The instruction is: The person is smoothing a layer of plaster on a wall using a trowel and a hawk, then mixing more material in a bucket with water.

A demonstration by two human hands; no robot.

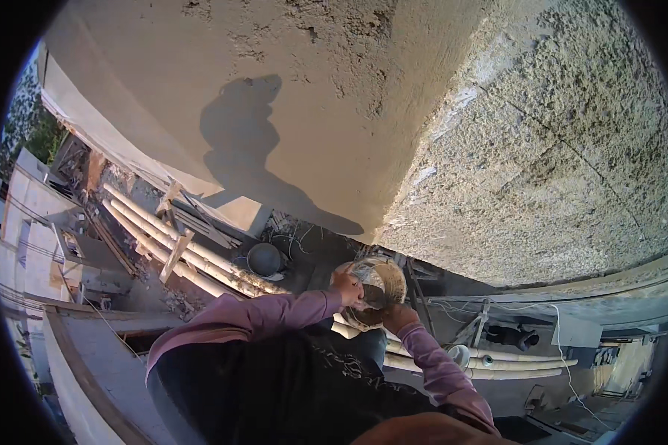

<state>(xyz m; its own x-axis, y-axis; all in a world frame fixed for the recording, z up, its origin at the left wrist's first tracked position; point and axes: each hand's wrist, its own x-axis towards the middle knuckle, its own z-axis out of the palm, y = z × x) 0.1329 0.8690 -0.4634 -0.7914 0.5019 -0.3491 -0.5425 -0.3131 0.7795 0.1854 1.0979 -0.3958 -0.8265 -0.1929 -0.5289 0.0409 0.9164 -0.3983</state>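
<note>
In front of my body I hold a round, mortar-stained bucket (390, 271) with both hands. My left hand (346, 289) is closed at its left side, near the rim. On the near right side of the bucket my right hand (400, 317) is closed, its fingers partly hidden. Part of the inside shows a pale, wet-looking surface and a dark area; how full it is I cannot tell. Just beyond the bucket rises a wall, with smooth damp plaster (312, 163) on the left and rough, coarse render (534, 170) on the right.
Long bamboo poles (193, 259) run below me on the left, with more poles (508, 363) at the right. Wooden braces (177, 256) cross them. Far below stands another bucket (265, 259). A white cable (560, 348) hangs at the right. My shadow falls on the plaster.
</note>
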